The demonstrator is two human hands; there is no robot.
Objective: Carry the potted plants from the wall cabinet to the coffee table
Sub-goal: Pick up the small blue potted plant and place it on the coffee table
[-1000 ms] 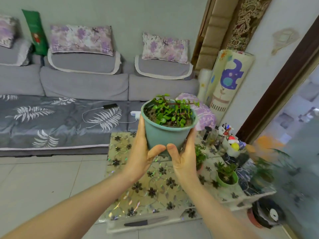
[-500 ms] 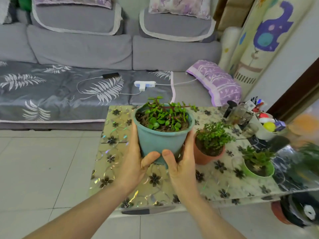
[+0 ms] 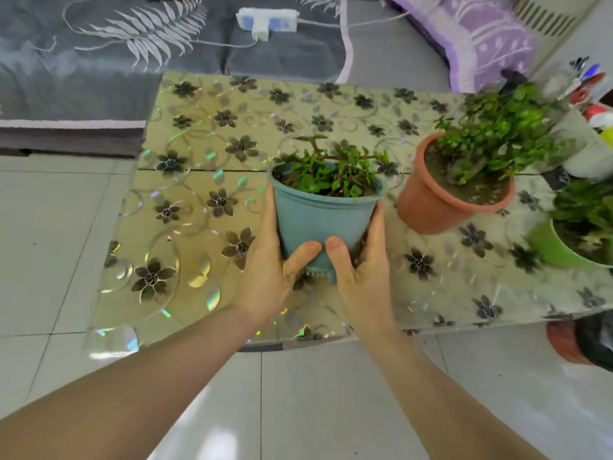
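Note:
A teal plastic pot [image 3: 323, 217] with a small leafy green plant sits low over the middle of the coffee table [image 3: 199, 247], which has a shiny flower-patterned cover. My left hand [image 3: 272, 260] grips its left side and my right hand [image 3: 360, 263] grips its right side, thumbs meeting on the front wall. Whether the pot's base touches the table I cannot tell. To its right on the table stand a terracotta potted plant [image 3: 431, 200] and a green potted plant [image 3: 557, 247].
A grey sofa with a leaf-print cover [image 3: 99, 61] runs behind the table, with a white power strip [image 3: 265, 24] and a purple cushion [image 3: 481, 38] on it. Cups and small items [image 3: 590, 121] crowd the table's far right. A pot [image 3: 564, 340] stands on the tiled floor at right.
Both hands have lowered the teal pot from chest height down to the table top, left of the terracotta pot. The view has tilted down and closer to the table.

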